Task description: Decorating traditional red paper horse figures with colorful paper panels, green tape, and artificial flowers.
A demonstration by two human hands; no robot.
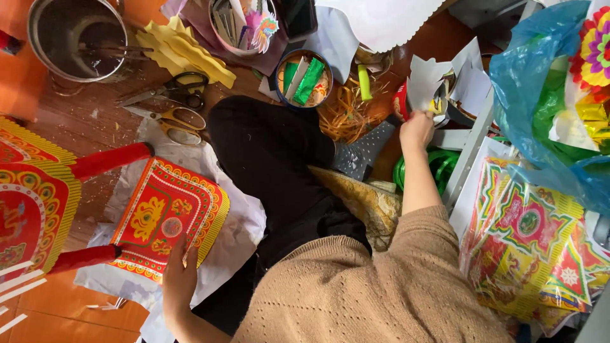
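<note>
Head view: a red-and-gold paper panel (pixel 166 219), already printed and fitted with red tubes, was steadied by the flat, open left hand (pixel 180 276); right of that panel, white paper scraps (pixel 424 79) were pinched by the right hand (pixel 416 129), still unattached.

Red-and-yellow ornate paper panel (pixel 166 219) with fringed yellow edges, lying tilted on white paper on the floor, red tubes at its left side, lower edge under left-hand fingers. White cut paper piece (pixel 424 82), curled and upright, pinched at its bottom edge by right-hand fingers.
</note>
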